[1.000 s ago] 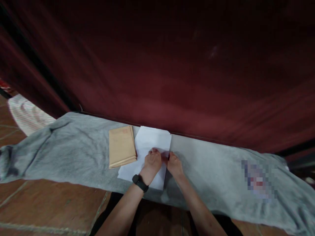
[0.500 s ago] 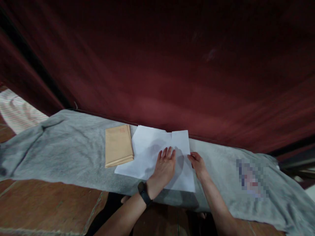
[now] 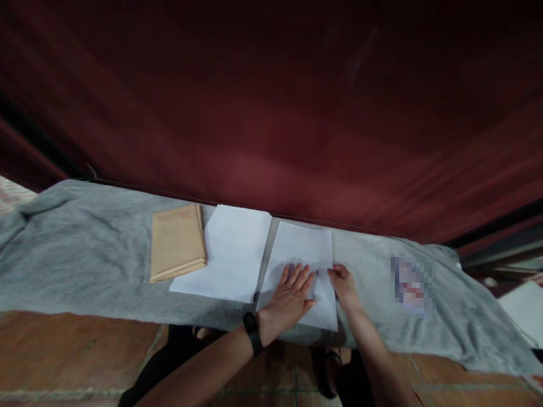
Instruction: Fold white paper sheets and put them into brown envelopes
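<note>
A white sheet of paper (image 3: 303, 242) lies on the grey cloth (image 3: 106, 249) in front of me. My left hand (image 3: 292, 297), with a dark band on its wrist, rests flat on the sheet with its fingers spread. At the sheet's right edge, my right hand (image 3: 344, 285) pinches the paper between thumb and fingers. A stack of white paper (image 3: 240, 254) sits to the left, apart from the sheet by a narrow strip of cloth. Brown envelopes (image 3: 176, 240) in a small pile overlap the left side of that stack.
A dark red curtain (image 3: 271, 169) hangs along the far edge of the cloth-covered surface. Farther right, a blurred-out item (image 3: 411, 285) lies on the cloth. Brown floor tiles (image 3: 76, 350) and my feet show below.
The sheet under my hands, which overlapped the white stack, now lies to its right with a gap between. My left hand's fingers have spread wider. The view has shifted to the right.
</note>
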`<state>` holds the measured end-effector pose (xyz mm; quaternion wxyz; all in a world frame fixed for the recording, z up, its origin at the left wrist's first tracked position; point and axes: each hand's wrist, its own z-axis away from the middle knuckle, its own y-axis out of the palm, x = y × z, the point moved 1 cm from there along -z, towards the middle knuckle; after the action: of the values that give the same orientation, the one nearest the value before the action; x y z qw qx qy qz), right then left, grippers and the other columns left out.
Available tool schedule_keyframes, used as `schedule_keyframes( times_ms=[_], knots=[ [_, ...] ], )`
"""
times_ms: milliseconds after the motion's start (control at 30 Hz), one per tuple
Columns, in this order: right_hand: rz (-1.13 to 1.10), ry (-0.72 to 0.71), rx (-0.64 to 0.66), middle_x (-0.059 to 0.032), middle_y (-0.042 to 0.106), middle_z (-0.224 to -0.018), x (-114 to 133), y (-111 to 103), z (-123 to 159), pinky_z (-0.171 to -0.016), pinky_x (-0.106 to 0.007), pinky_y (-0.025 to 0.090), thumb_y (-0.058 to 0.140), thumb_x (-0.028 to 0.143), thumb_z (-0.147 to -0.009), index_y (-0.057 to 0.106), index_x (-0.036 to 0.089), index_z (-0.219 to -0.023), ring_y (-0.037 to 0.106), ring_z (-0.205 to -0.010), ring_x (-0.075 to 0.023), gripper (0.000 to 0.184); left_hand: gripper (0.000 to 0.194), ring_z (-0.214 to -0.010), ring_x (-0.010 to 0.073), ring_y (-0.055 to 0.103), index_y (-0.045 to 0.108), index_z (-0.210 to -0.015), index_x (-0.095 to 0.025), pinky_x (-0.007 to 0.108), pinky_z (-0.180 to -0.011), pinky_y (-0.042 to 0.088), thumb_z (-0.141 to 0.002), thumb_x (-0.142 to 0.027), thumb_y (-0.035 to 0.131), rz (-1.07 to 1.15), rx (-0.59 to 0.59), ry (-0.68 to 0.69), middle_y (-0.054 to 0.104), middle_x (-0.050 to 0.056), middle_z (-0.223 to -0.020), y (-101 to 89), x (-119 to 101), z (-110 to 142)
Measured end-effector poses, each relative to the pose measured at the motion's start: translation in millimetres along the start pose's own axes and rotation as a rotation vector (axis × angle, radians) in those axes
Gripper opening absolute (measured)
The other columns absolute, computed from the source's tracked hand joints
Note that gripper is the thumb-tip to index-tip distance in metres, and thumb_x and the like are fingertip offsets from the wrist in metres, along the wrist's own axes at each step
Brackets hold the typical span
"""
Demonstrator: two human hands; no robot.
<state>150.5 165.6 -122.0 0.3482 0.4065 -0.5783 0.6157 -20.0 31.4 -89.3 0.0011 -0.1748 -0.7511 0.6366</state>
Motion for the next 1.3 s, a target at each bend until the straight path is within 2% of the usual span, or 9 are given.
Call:
schedule_keyframes(
  times_ms=[133,367,500,567,733,900,1000,1133,1300],
  knots=[
    [0.055,-0.024,-0.013,0.0009,0.064,-0.065,-4.4,-4.2,-5.1,-0.064,-0.031,0.048,0.054,0.048,-0.068,0.058,0.023,-0.084,0.059,-0.061,-0.0189,0.029,0.062,-0.154,0.0294,0.019,0.038,-0.152,-0.016,0.054,-0.124,0.016,-0.103,-0.055,0.034,-0.018,0.043,-0.021,0.030,0.013,-0.164,4.7,-2.8,-2.9],
    [0.310,-0.067,0.002,0.0003,0.062,-0.065,1.6,-16.2,-5.7,-0.060,-0.031,0.045,0.050,0.041,-0.081,0.061,0.018,-0.109,0.059,-0.058,-0.0208,0.038,0.061,-0.154,0.0289,0.019,0.039,-0.152,-0.015,0.054,-0.124,0.015,-0.103,-0.052,0.035,-0.025,0.093,-0.028,0.029,0.013,-0.164,7.5,-7.5,-3.7],
    [0.591,-0.236,-0.083,-0.0131,0.069,-0.099,13.6,-15.9,6.5,-0.082,-0.039,0.051,0.045,0.030,-0.091,0.057,0.014,-0.125,0.065,-0.089,-0.0266,0.040,0.059,-0.154,0.0267,0.019,0.037,-0.153,-0.017,0.052,-0.125,0.013,-0.104,-0.050,0.031,-0.026,0.097,-0.034,0.030,0.011,-0.164,8.2,-5.3,-3.3],
    [0.575,-0.353,-0.101,-0.0178,0.065,-0.116,20.2,-9.3,11.3,-0.096,-0.045,0.049,0.044,0.030,-0.094,0.057,0.013,-0.128,0.061,-0.109,-0.0298,0.040,0.058,-0.154,0.0261,0.019,0.035,-0.155,-0.018,0.052,-0.125,0.013,-0.105,-0.048,0.030,-0.036,0.089,-0.034,0.029,0.011,-0.164,9.8,-5.0,-3.4],
    [0.336,-0.491,0.145,-0.0136,0.056,-0.144,29.5,25.3,27.5,-0.115,-0.046,0.040,0.031,0.039,-0.103,0.055,0.019,-0.139,0.049,-0.135,-0.0238,0.048,0.060,-0.153,0.0264,0.023,0.031,-0.155,-0.010,0.050,-0.125,0.015,-0.104,-0.041,0.031,-0.069,0.064,-0.024,0.034,0.016,-0.161,16.3,-7.2,-5.4],
    [0.499,-0.573,0.319,-0.0108,0.044,-0.157,29.1,42.7,43.4,-0.124,-0.049,0.023,0.027,0.039,-0.106,0.049,0.016,-0.148,0.035,-0.148,-0.0222,0.052,0.058,-0.152,0.0274,0.026,0.033,-0.153,-0.006,0.051,-0.125,0.016,-0.102,-0.033,0.036,-0.083,0.037,-0.021,0.038,0.021,-0.158,18.2,-3.0,-3.6],
    [0.599,-0.579,0.294,-0.0109,0.039,-0.160,25.3,39.3,44.6,-0.124,-0.049,0.024,0.027,0.038,-0.106,0.044,0.016,-0.151,0.031,-0.150,-0.0228,0.053,0.056,-0.152,0.0257,0.025,0.035,-0.152,-0.008,0.050,-0.125,0.017,-0.103,-0.034,0.035,-0.075,0.029,-0.056,0.037,0.018,-0.159,15.3,4.2,-0.3],
    [0.697,-0.580,0.228,-0.0121,0.032,-0.163,16.1,30.8,42.9,-0.123,-0.050,0.023,0.031,0.038,-0.106,0.037,0.016,-0.155,0.029,-0.151,-0.0260,0.054,0.063,-0.153,0.0261,0.021,0.034,-0.153,-0.008,0.048,-0.126,0.016,-0.103,-0.047,0.034,-0.080,0.037,-0.123,0.032,0.018,-0.162,8.4,12.9,3.9],
    [0.743,-0.533,0.107,-0.0162,0.031,-0.162,-0.6,15.0,39.2,-0.122,-0.052,0.023,0.031,0.044,-0.105,0.035,0.011,-0.155,0.030,-0.150,-0.0298,0.060,0.070,-0.155,0.0253,0.016,0.031,-0.155,-0.011,0.046,-0.126,0.013,-0.102,-0.057,0.034,-0.088,0.058,-0.157,0.026,0.015,-0.165,3.4,17.2,7.8]
  ],
)
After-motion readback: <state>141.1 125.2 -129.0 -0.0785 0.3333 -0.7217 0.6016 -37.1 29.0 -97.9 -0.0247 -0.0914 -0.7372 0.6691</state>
